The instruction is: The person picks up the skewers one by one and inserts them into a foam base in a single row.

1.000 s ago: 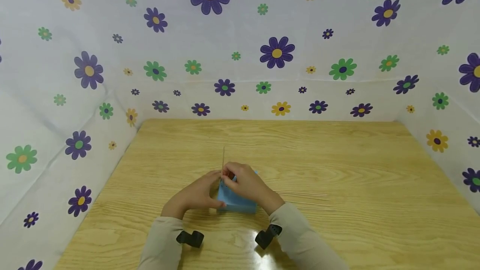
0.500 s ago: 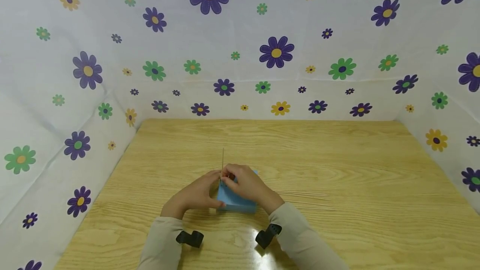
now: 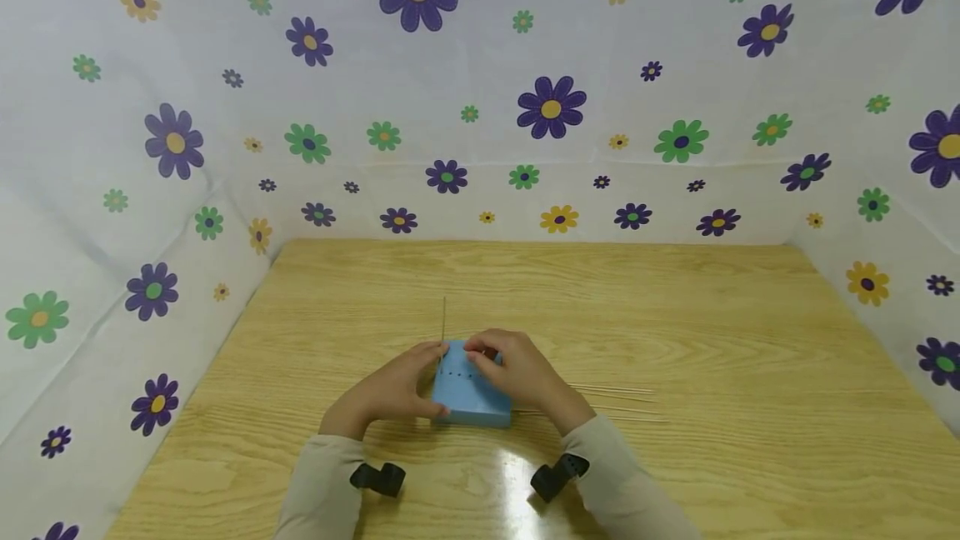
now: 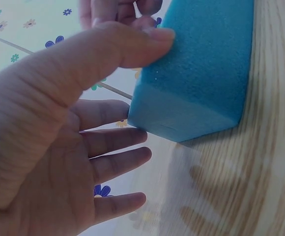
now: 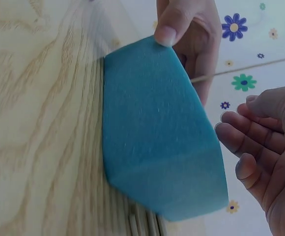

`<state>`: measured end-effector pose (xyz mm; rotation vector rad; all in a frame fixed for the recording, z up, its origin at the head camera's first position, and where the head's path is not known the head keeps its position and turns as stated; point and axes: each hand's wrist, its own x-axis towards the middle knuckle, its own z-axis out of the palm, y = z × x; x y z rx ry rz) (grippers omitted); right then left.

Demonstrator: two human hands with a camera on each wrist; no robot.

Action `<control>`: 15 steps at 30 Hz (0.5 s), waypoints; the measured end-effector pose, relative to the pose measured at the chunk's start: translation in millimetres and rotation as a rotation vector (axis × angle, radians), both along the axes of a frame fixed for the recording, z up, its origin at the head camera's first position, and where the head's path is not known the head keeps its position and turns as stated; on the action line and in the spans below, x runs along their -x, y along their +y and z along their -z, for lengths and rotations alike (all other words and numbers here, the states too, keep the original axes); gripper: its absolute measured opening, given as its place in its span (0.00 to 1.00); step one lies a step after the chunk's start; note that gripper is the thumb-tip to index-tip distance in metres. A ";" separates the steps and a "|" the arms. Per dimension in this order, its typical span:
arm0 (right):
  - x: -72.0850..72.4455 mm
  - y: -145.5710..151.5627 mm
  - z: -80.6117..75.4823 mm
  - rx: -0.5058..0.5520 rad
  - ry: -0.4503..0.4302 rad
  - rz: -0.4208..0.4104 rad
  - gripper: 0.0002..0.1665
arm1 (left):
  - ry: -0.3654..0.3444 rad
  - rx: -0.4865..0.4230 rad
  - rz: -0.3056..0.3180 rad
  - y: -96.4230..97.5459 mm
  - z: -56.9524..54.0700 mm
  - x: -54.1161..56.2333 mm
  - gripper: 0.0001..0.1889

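Observation:
A blue foam block [image 3: 471,401] with a row of small dark holes across its top lies on the wooden table. One thin stick [image 3: 443,323] stands upright at the block's left end; in the right wrist view the same stick [image 5: 250,67] rises from the foam. My left hand [image 3: 386,386] holds the block's left end, thumb on the near edge and fingers along the side. Over the block's right part hovers my right hand [image 3: 521,369], fingers loosely bent. The right wrist view shows nothing between its thumb and fingers, apart from the stick.
Several loose thin sticks [image 3: 615,388] lie on the table to the right of the block, partly under my right forearm. White flower-printed cloth [image 3: 480,65] walls the table at the back and both sides.
My right hand has let go of the upright stick and moved right, uncovering the row of holes. The stick stays standing. My left hand keeps its place on the block.

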<state>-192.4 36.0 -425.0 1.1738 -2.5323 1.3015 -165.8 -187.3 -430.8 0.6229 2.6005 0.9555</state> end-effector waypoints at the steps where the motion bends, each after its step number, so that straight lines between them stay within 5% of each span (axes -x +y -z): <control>1: -0.1 3.0 1.0 0.005 -0.002 0.010 0.08 | 0.001 0.003 -0.001 0.3 -0.3 0.0 0.48; 15: -0.9 45.9 5.2 0.031 -0.040 0.105 0.09 | 0.010 0.018 -0.005 2.6 -0.9 -1.5 0.49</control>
